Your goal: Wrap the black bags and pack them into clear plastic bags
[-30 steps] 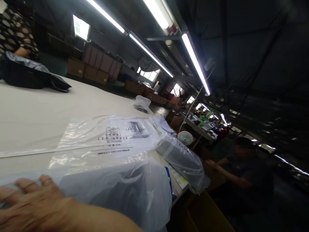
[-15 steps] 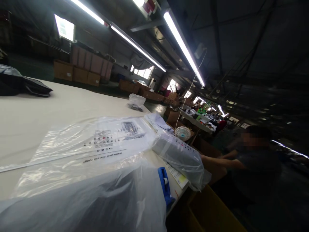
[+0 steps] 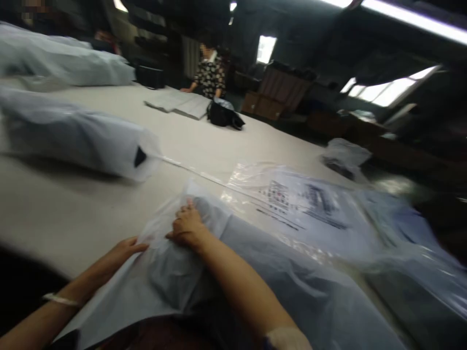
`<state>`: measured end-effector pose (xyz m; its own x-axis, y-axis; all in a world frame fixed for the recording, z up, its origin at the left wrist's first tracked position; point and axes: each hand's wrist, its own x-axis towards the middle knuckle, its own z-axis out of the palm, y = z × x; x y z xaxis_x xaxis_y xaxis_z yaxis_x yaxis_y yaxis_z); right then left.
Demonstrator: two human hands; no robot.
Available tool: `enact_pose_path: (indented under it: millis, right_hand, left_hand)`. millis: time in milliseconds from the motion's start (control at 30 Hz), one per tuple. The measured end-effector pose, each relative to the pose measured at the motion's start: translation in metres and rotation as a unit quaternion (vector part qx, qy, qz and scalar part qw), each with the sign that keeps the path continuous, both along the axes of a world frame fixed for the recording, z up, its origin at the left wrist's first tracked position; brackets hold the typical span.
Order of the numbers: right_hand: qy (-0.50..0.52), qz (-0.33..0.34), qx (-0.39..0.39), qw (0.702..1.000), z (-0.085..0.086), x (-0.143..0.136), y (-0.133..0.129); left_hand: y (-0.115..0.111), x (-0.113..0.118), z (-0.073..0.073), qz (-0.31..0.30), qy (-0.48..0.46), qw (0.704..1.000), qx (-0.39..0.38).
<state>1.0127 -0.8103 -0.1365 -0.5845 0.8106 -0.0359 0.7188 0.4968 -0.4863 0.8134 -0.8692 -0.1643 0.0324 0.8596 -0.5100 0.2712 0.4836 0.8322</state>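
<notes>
A large translucent plastic bag (image 3: 277,272) with dark grey contents lies along the table edge right in front of me. My right hand (image 3: 188,224) rests on its far end, fingers bent into the film and thumb apart from them. At the bag's left edge is my left hand (image 3: 126,250), its thumb over the film and its other fingers partly hidden behind it. Beyond my right arm, a flat clear bag with black print (image 3: 292,199) lies on the table. Motion blurs parts of the picture.
On the white table (image 3: 197,141), a wrapped bundle (image 3: 73,133) lies at left, with more bundles (image 3: 69,61) behind. A black item (image 3: 223,114) and flat pale sheets (image 3: 178,102) lie farther back. Across the table stands a person (image 3: 209,73). A small clear bag (image 3: 345,155) sits right.
The view has swung left and down. Both my hands, out of sight before, now show on the large bag. The co-worker and fan at right have left view.
</notes>
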Motion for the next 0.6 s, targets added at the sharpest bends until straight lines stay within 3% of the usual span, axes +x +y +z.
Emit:
enact_pose_path:
  millis: [67,167,267,333,400,467,533,600]
  right_hand:
    - [-0.033,0.051,-0.008,0.998,-0.014,-0.026,0.006]
    - [-0.052,0.080,-0.013,0.995,-0.014,-0.030,0.012]
    - [-0.025,0.075,-0.024,0.997,0.021,-0.004,0.009]
    - [0.031,0.028,-0.007,0.999,0.055,0.035,-0.004]
    - [0.125,-0.097,0.035,0.987,0.082,0.097,-0.031]
    - [0.096,-0.285,0.075,0.951,0.092,0.177,-0.074]
    - [-0.003,-0.489,0.082,0.868,0.079,0.257,-0.131]
    - [-0.077,-0.611,0.052,0.786,0.046,0.316,-0.196]
  left_hand:
    - [-0.012,-0.012,-0.009,0.000,-0.086,0.996,0.004]
    - [-0.013,0.004,-0.025,-0.008,-0.174,0.982,0.068]
    - [-0.012,0.019,-0.032,-0.020,-0.219,0.974,0.057]
    - [-0.010,0.018,-0.035,-0.056,-0.235,0.970,0.028]
    - [-0.006,0.014,-0.041,-0.094,-0.236,0.967,0.009]
    - [-0.001,0.011,-0.053,-0.115,-0.204,0.972,0.024]
    - [0.004,0.012,-0.070,-0.076,-0.122,0.985,0.096]
    - [0.011,0.018,-0.085,-0.007,-0.035,0.983,0.182]
